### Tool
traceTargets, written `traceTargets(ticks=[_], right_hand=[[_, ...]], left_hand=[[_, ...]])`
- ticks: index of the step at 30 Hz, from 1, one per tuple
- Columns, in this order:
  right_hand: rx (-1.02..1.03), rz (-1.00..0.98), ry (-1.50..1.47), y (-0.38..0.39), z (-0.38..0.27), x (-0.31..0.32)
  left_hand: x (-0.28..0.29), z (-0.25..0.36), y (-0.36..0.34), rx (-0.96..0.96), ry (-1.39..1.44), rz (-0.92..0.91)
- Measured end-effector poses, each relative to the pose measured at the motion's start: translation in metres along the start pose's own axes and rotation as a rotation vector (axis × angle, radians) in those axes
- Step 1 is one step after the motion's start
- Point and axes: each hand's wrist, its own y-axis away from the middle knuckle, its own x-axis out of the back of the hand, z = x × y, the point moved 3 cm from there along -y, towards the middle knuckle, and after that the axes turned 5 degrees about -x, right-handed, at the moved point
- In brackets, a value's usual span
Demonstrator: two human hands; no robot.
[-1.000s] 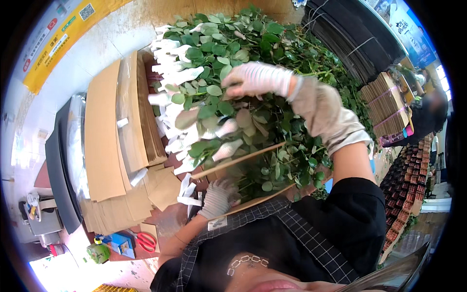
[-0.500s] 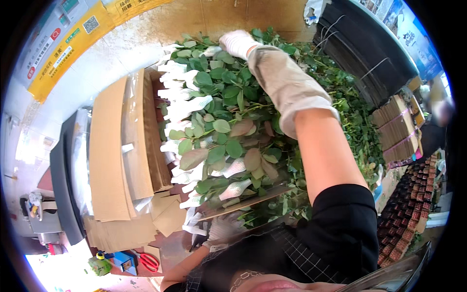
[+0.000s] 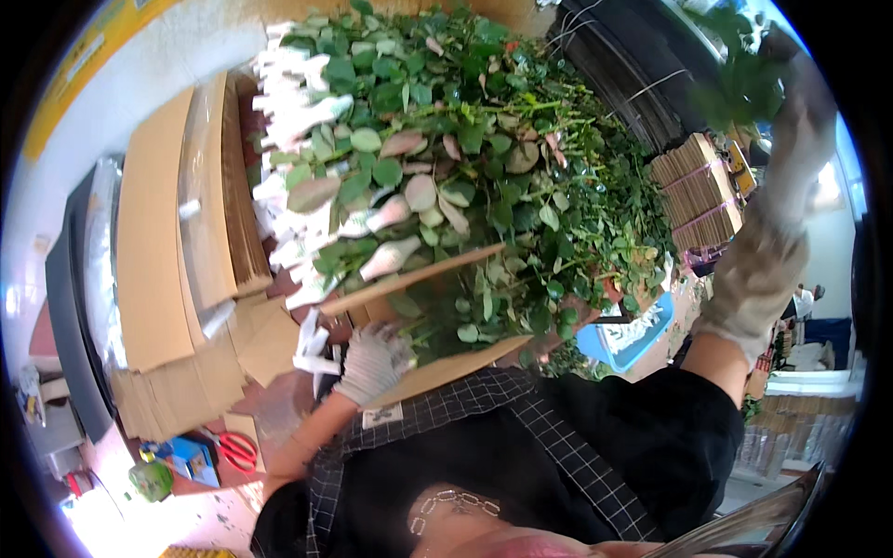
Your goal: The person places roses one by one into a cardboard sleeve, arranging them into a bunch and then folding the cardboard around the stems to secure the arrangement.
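Observation:
A large pile of leafy rose stems [image 3: 521,149], their heads in white mesh sleeves [image 3: 391,258], lies in front of me. My left hand [image 3: 374,363], in a pale striped glove, is closed beside the folded cardboard sheet [image 3: 446,374]; what its fingers grip is hidden. Between that sheet's two sides are more green stems. Raised at the far right is my right hand [image 3: 800,88], gloved and with a beige sleeve cover on the forearm. Motion smears it, but it appears closed on a leafy rose stem [image 3: 739,70].
Brown cardboard sheets [image 3: 153,270] stand at left, above red-handled scissors [image 3: 237,451] and a blue box [image 3: 193,462]. Bundled cardboard [image 3: 698,191], black sheets [image 3: 623,70] and a blue tub [image 3: 633,335] are at right.
My right hand has swung from the back of the pile to the far upper right, now with leafy greenery. My left hand shows more fully beside the folded cardboard. The view has shifted.

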Motion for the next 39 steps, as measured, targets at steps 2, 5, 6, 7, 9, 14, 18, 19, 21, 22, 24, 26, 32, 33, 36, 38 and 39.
traceTargets(ticks=[2, 5, 6, 7, 9, 14, 18, 19, 21, 22, 24, 26, 32, 33, 36, 38, 39], right_hand=[[0.229, -0.303, -0.138, 0.074, -0.074, -0.009], [0.484, -0.724, -0.442, 0.198, -0.164, -0.063], [0.481, -0.850, -0.440, 0.239, -0.180, -0.082], [0.447, -0.995, -0.393, 0.279, -0.192, -0.100], [0.394, -1.062, -0.349, 0.341, -0.204, -0.133], [-0.745, -1.775, -0.852, 0.342, -0.213, -0.143], [0.361, -1.401, -0.269, 0.417, -0.206, -0.167], [0.234, -1.337, -0.383, 0.375, -0.223, -0.160], [0.264, -1.393, -0.341, 0.364, -0.222, -0.155], [0.264, -1.350, -0.349, 0.356, -0.221, -0.151], [0.250, -1.343, -0.349, 0.355, -0.222, -0.151], [0.238, -1.335, -0.351, 0.359, -0.224, -0.154], [0.241, -1.205, -0.426, 0.417, -0.211, -0.177], [0.219, -1.243, -0.414, 0.420, -0.209, -0.179], [0.215, -1.218, -0.433, 0.416, -0.212, -0.180], [0.251, -1.161, -0.425, 0.419, -0.211, -0.179], [0.233, -1.192, -0.419, 0.421, -0.210, -0.180]], left_hand=[[0.012, 0.004, -0.006, 0.012, 0.022, -0.116], [0.017, 0.007, 0.001, 0.140, 0.043, -0.086], [0.018, 0.007, 0.000, 0.203, 0.089, -0.048], [0.005, 0.004, 0.004, 0.100, -0.120, -0.064], [-0.008, -0.002, 0.000, 0.019, -0.021, -0.041], [0.030, 0.015, -0.009, 0.126, -0.108, -0.052], [-0.006, -0.001, 0.001, -0.113, 0.124, 0.222], [0.013, 0.008, -0.004, -0.099, 0.102, 0.228], [0.007, 0.005, 0.000, -0.077, 0.052, 0.210], [0.004, 0.004, 0.003, -0.059, -0.001, 0.190], [0.000, 0.001, 0.005, -0.054, 0.007, 0.158], [-0.003, 0.000, 0.005, -0.048, 0.015, 0.127], [0.008, -0.017, 0.012, 0.084, -0.043, 0.271], [0.015, -0.019, 0.013, 0.208, -0.119, 0.363], [0.003, -0.037, 0.009, 0.242, -0.280, 0.259], [0.002, -0.040, 0.006, 0.244, -0.296, 0.246], [0.004, -0.041, 0.004, 0.242, -0.314, 0.227]])
